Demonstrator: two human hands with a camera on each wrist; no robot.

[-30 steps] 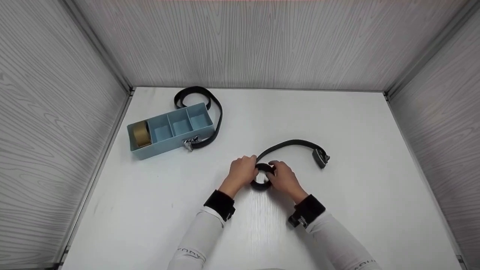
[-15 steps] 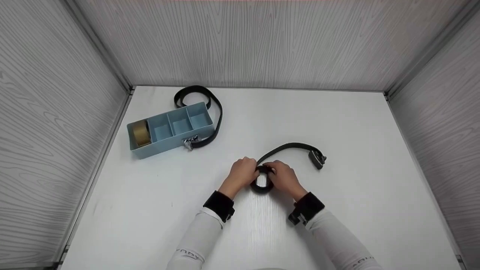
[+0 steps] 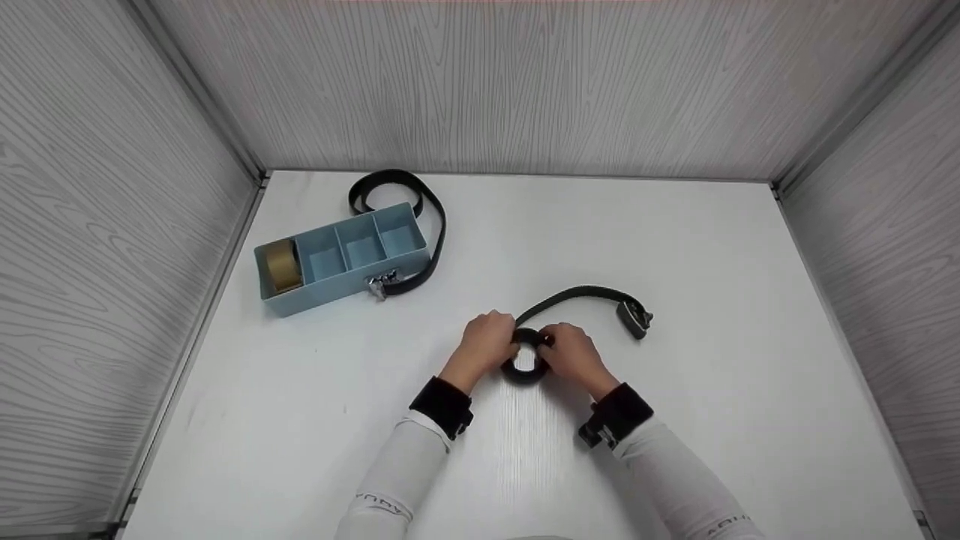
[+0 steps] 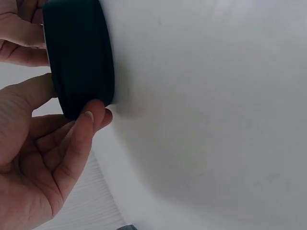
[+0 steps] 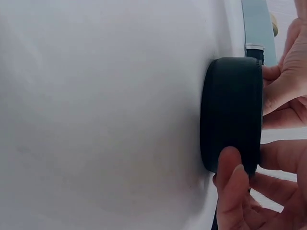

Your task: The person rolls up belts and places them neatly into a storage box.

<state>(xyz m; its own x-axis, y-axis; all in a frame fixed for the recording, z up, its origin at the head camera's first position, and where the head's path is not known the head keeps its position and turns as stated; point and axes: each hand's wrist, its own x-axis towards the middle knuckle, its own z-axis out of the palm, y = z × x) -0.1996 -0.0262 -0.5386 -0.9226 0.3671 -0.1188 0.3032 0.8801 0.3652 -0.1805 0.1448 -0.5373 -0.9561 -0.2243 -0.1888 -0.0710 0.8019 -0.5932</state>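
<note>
A black belt lies partly rolled into a coil (image 3: 525,376) on the white table. Its loose strap curves away to the right and ends in a metal buckle (image 3: 634,319). My left hand (image 3: 487,342) grips the left side of the coil, and my right hand (image 3: 571,352) pinches the right side, with fingertips inside the ring. In the left wrist view the belt's wide outer face (image 4: 79,57) stands on edge, thumb and fingers around its rim. The right wrist view shows the same coil (image 5: 232,112) with fingers of both hands on it.
A blue four-compartment box (image 3: 341,286) stands at the back left, a roll of brown tape (image 3: 283,268) in its left compartment. A second black belt (image 3: 439,232) loops behind and beside it, its silver buckle (image 3: 379,286) at the box's front. Grey wood-grain walls (image 3: 510,90) enclose the table.
The buckle end has been drawn slightly left and nearer to me as the strap shifted. My right fingers have adjusted their place on the coil; both hands stay on it.
</note>
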